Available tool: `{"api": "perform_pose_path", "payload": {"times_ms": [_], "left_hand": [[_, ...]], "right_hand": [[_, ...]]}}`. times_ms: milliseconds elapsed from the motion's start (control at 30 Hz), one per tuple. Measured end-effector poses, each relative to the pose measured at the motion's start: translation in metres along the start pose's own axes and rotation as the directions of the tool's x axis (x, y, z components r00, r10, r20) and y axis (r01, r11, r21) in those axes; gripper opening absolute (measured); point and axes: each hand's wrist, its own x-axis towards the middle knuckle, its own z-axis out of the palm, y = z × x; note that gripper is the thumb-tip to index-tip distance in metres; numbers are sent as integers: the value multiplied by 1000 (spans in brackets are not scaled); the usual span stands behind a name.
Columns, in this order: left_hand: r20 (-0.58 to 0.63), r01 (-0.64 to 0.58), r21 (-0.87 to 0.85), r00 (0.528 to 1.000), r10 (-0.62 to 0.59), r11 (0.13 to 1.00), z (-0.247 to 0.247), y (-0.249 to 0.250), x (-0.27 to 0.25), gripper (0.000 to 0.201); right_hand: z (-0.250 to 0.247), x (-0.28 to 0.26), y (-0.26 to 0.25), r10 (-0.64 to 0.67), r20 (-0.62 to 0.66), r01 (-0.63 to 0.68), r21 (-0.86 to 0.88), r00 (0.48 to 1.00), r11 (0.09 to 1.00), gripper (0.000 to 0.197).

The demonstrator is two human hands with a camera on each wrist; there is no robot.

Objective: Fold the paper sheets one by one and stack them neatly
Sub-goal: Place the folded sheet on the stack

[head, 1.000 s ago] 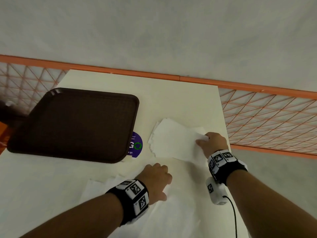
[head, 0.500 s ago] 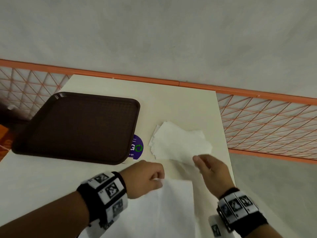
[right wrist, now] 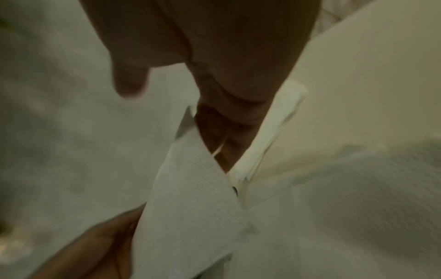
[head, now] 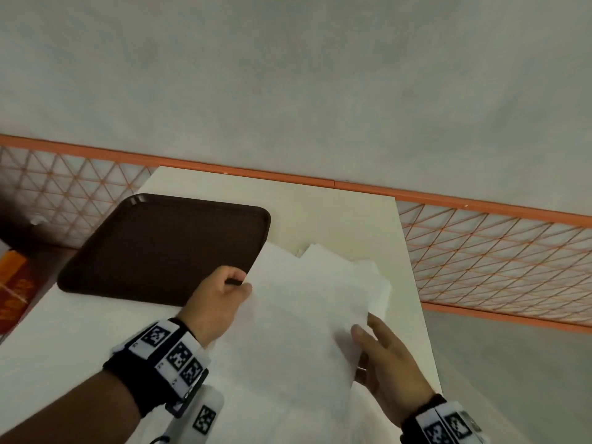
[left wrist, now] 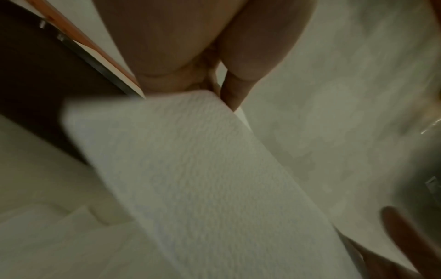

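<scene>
A large white paper sheet [head: 298,315] is lifted off the table between both hands. My left hand [head: 244,285] pinches its left edge beside the tray corner; the left wrist view shows the fingertips [left wrist: 232,94] closed on the textured sheet [left wrist: 190,169]. My right hand [head: 361,342] holds the right edge, with the thumb on top and the fingers underneath, and the sheet [right wrist: 190,198] runs between them. The stack of folded sheets [head: 371,274] lies behind on the table, mostly hidden by the raised sheet, with its edge [right wrist: 284,113] just past my right fingers.
A dark brown tray [head: 153,248] lies on the left half of the cream table [head: 336,213]. More white paper [head: 262,418] lies at the near edge. The table's right edge is close to my right hand. An orange mesh railing [head: 496,251] runs behind.
My left hand has raised the sheet up and forward, so it now hides the purple sticker and most of the stack. My right hand has taken hold of its right edge.
</scene>
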Motion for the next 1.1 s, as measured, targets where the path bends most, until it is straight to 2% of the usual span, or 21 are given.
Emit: {"api": "perform_pose_path", "payload": {"times_ms": [67,133,167,233,267,333,400,533,700,867,933,967,1000,1033,1067,1100], "left_hand": [[14,2,-20,1000,-2,1000,-1,-1,-12,34],[98,-32,-70,994,39,997,-3,-1,-24,52],[153,-52,-125,986,71,991,-5,-2,-29,54],[216,-91,-187,967,132,978,-8,-3,-37,48],[221,-111,-182,964,150,977,-10,-3,-39,43],[225,-116,-198,961,161,973,-15,-2,-43,38],[229,-107,-203,961,153,973,-19,-3,-43,36],[182,-156,-119,968,175,981,-26,-6,-42,24],[85,-272,33,960,268,962,-28,-6,-40,14],[17,-405,174,913,408,898,-29,-1,-37,11],[25,-471,306,873,487,828,-33,6,-37,6],[47,-523,385,834,550,760,-33,8,-37,7],[93,-594,456,772,628,663,-33,12,-38,10],[173,-668,510,696,696,542,-32,17,-38,15],[266,-736,533,615,742,419,-29,21,-36,22],[363,-787,520,555,749,331,-24,25,-38,27]], "right_hand": [[6,-2,-3,-127,-96,110,-166,987,980,47],[12,-4,-4,-253,-164,197,-293,954,936,55],[14,-5,-5,-298,-178,230,-325,938,917,60],[17,-7,-7,-352,-184,279,-332,918,901,65],[19,-7,-9,-369,-177,301,-322,912,898,62],[21,-9,-14,-395,-157,336,-307,905,891,44],[21,-10,-19,-376,-115,335,-273,919,902,30],[20,-11,-28,-331,-43,311,-244,943,918,22],[14,-6,-32,-362,-74,333,-254,929,908,15],[0,-2,-28,-358,-124,292,-370,925,882,18],[-7,-3,-29,-396,-173,254,-530,902,809,13],[-9,-4,-30,-446,-192,252,-606,874,755,13],[-8,-5,-32,-514,-169,283,-672,841,684,16],[-4,-6,-34,-573,-92,338,-727,815,598,23],[3,-7,-37,-587,19,388,-767,809,511,30],[14,-8,-38,-548,133,417,-798,826,435,37]]}}
